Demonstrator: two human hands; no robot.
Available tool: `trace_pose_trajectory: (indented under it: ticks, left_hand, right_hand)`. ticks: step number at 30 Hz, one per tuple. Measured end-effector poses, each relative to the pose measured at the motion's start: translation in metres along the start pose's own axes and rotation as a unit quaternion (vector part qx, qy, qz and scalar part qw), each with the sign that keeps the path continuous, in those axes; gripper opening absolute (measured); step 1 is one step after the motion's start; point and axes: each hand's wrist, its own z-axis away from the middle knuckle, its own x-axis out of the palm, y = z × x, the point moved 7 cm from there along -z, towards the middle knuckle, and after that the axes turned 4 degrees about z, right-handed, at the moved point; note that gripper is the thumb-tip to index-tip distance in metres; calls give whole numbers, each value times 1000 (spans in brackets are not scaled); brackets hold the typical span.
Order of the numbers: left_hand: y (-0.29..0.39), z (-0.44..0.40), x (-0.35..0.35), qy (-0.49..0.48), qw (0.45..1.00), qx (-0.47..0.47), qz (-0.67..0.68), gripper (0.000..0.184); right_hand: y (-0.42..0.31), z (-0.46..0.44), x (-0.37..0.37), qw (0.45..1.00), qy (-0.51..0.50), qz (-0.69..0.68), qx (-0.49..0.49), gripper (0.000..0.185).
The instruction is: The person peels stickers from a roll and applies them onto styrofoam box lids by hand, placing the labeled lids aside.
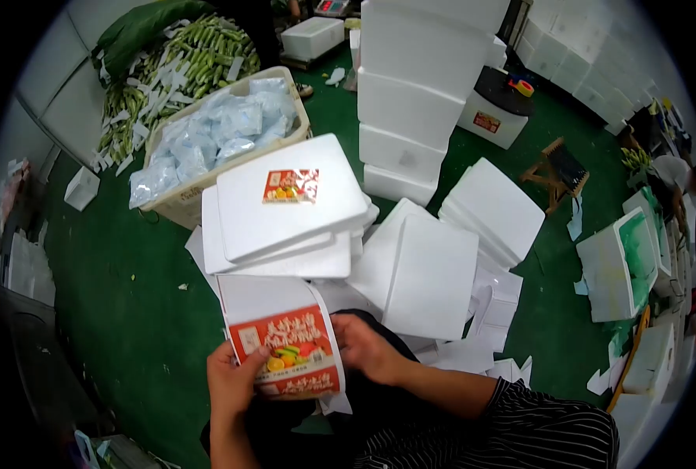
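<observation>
L hand (234,383) grip clamped on L edge of fruit-label strip (292,348), R hand (367,349) at its R edge (grip: can't tell), prob. to keep it flat, near front edge of stacked foam lids (285,224).

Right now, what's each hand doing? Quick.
Left hand: closed on the label strip, thumb across its front.
Right hand: at the strip's right edge, slightly blurred; whether it grips cannot be told.

The wearer's two hands (235,380), one label strip (289,340), one crate (182,205) and one stool (565,168) show.
</observation>
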Motion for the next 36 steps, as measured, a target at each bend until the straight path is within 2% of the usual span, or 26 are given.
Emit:
trace_pose_trajectory:
  ticks: [2,3,6,8,9,10,12,13,16,17,20,21,24,27,30,33,36]
  left_hand:
    - [-2,-2,1,9,999,-29,15,21]
    - [2,-4,7,-20,1000,-3,14,24]
    - [5,2,28,-102,993,61,2,34]
    - [-1,1,26,-83,994,55,-37,38]
    - [-4,1,23,-74,995,44,-40,38]
    - [-6,-2,22,-65,996,42,-39,37]
    - [-7,-6,22,-58,992,78,-76,31]
    - [-9,-9,19,-63,986,103,-116,29]
    - [-10,-2,30,-86,970,140,-178,26]
    - [-6,-3,35,-94,965,157,-190,26]
    - [-1,-1,41,-91,947,208,-228,26]
    - [-2,-1,41,-92,949,183,-239,26]
    - [-3,-1,45,-117,947,166,-251,27]
    - [0,1,48,-126,947,145,-258,28]
    - [-10,0,46,-132,960,103,-224,29]
    - [-19,-4,43,-147,967,46,-204,37]
    - [-13,-4,52,-161,943,110,-269,34]
  right_hand:
    - [16,7,1,992,27,119,38,29]
    - [14,1,0,996,70,55,15,29]
    - [10,-18,-11,980,194,-23,22,30]
    - [1,-30,-12,984,172,-26,-37,39]
    - [-12,-26,-20,942,238,221,-91,50]
    - [-38,-23,-16,899,230,322,-187,54]
    - [-89,-8,8,756,199,506,-365,61]
    - [-104,-11,29,761,118,504,-391,50]
    - [-94,-28,64,770,-35,519,-370,33]
    - [-86,-31,63,788,-23,509,-346,20]
    - [-79,-37,56,816,-58,488,-305,18]
    - [-79,-41,52,846,-62,471,-244,17]
    - [-70,-44,46,842,-78,471,-251,17]
    - [-64,-48,40,886,-113,425,-145,18]
    - [-58,-50,33,901,-77,417,-96,21]
    - [-64,-41,38,888,-83,427,-150,22]
    - [-61,-39,34,870,-71,458,-169,22]
